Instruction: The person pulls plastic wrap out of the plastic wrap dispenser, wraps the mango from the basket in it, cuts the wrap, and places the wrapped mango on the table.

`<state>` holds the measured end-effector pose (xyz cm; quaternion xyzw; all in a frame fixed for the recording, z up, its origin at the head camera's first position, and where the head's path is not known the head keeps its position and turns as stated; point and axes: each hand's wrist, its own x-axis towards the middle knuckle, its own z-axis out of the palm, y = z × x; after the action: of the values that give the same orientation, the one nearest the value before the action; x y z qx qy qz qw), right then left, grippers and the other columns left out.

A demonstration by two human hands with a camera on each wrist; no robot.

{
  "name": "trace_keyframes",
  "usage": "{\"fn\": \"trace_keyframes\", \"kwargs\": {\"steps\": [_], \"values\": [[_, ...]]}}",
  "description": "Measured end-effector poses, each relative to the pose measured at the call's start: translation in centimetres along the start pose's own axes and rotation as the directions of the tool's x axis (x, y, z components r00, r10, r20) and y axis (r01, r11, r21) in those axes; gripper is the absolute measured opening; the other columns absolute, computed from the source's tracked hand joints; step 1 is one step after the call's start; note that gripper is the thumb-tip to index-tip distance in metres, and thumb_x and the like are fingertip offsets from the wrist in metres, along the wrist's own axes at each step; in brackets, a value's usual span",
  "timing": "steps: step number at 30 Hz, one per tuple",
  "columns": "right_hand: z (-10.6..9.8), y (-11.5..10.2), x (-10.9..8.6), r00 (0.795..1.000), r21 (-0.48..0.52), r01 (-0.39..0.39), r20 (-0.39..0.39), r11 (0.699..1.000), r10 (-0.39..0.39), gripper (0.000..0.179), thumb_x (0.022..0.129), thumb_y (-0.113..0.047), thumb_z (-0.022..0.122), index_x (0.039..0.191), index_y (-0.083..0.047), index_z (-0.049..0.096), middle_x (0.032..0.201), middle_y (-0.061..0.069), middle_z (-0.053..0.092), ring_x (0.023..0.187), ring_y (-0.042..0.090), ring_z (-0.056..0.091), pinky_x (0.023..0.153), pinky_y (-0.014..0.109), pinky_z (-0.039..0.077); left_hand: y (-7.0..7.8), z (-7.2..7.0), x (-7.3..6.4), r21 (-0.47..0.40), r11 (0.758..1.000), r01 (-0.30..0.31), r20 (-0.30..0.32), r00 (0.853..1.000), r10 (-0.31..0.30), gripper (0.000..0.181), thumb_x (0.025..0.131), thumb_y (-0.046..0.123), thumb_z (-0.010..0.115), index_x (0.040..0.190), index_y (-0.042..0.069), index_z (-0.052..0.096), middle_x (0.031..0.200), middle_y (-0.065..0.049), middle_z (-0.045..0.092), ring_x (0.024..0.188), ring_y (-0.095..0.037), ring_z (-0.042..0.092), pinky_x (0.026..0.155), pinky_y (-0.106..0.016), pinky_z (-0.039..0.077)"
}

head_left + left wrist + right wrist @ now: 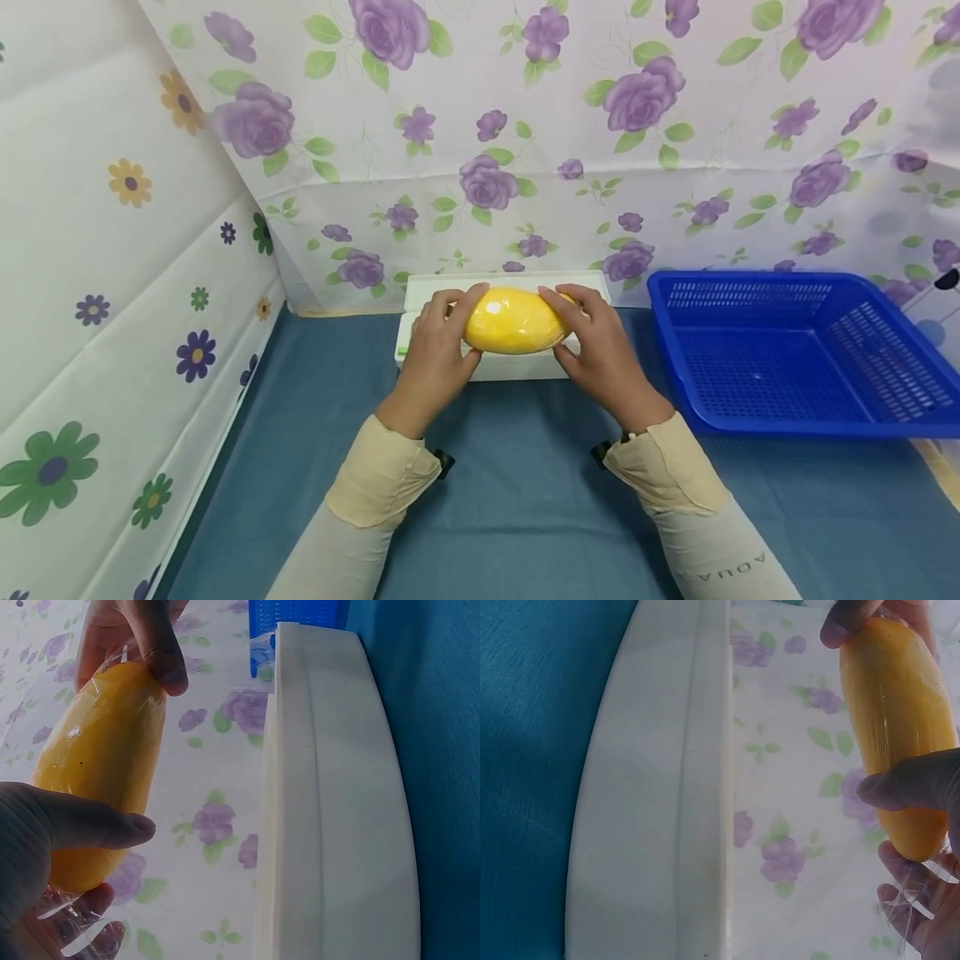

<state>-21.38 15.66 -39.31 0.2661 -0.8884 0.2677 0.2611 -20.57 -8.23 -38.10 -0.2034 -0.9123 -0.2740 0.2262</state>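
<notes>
A yellow mango (513, 321), wrapped in shiny clear cling film, is held up between both hands over a long white box. My left hand (435, 354) grips its left end, thumb below and fingers above. The right hand (606, 358) grips the other end in the same way. In the left wrist view the film on the mango (112, 742) gathers loosely at the left hand's fingers. Loose film also hangs around the right hand's fingers in the right wrist view, beyond the mango's tip (915, 836). The white box (517, 368) has its lid raised at the back.
A blue perforated plastic basket (757, 367) stands at the right. Blue-grey cloth (517, 500) covers the table. Flower-patterned sheets (450, 108) hang behind and at the left. A bit of clear film (262, 656) shows at the white box's far end.
</notes>
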Motion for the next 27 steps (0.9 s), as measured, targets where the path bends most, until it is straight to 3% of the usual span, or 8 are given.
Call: {"fn": "trace_keyframes", "kwargs": {"steps": [27], "values": [[-1.2, -0.7, 0.3, 0.999, 0.017, 0.029, -0.025, 0.999, -0.029, 0.076, 0.082, 0.002, 0.080, 0.148, -0.022, 0.050, 0.142, 0.016, 0.051, 0.129, 0.036, 0.051, 0.109, 0.060, 0.041, 0.9, -1.4, 0.0, -0.026, 1.000, -0.014, -0.016, 1.000, 0.014, 0.087, 0.076, -0.001, 0.085, 0.149, 0.023, 0.045, 0.129, -0.015, 0.051, 0.111, -0.032, 0.055, 0.097, -0.051, 0.046]]}}
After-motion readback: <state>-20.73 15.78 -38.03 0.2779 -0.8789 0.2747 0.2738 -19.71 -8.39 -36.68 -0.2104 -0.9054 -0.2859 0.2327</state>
